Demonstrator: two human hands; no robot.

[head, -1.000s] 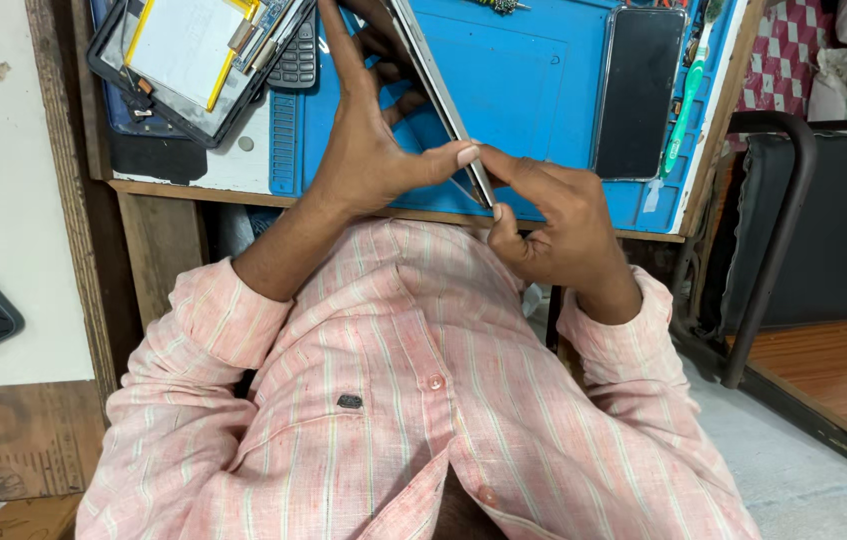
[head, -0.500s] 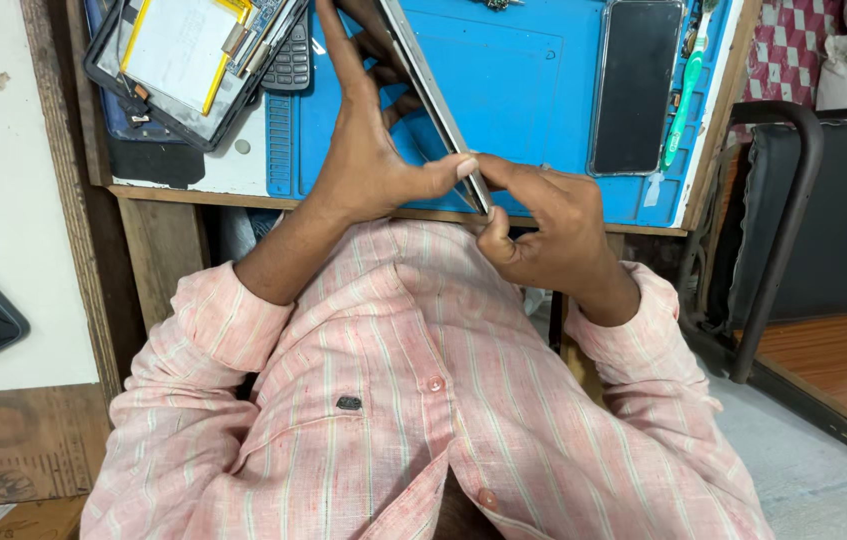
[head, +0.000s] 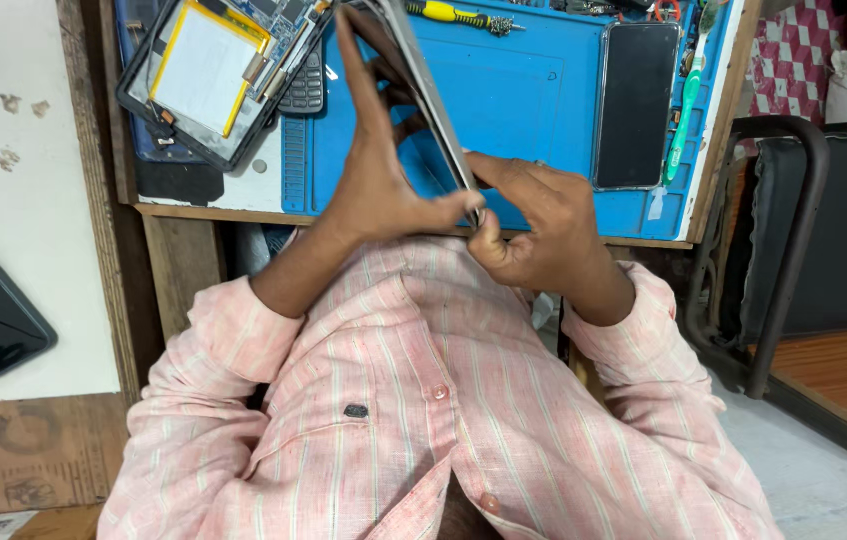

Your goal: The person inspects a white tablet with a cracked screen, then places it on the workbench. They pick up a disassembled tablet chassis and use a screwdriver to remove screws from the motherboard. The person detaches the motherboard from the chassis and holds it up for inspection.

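I hold a thin tablet (head: 421, 75) on edge above the blue work mat (head: 533, 100). My left hand (head: 378, 170) grips its near end from the left, fingers spread up along its face and thumb at the lower corner. My right hand (head: 533, 225) pinches that same lower corner from the right; whether it also holds a small tool there is hidden. My pink striped shirt fills the lower half of the view.
An opened tablet with a yellow-edged battery (head: 208, 70) lies at the mat's left, beside a small keypad phone (head: 305, 85). A dark phone (head: 636, 105), a green toothbrush (head: 685, 100) and a yellow-handled screwdriver (head: 448, 13) lie on the mat. A black chair (head: 793, 240) stands right.
Both hands stay on the tablet's lower corner; my right hand's fingers have shifted slightly down along the edge. The view has tilted a little.
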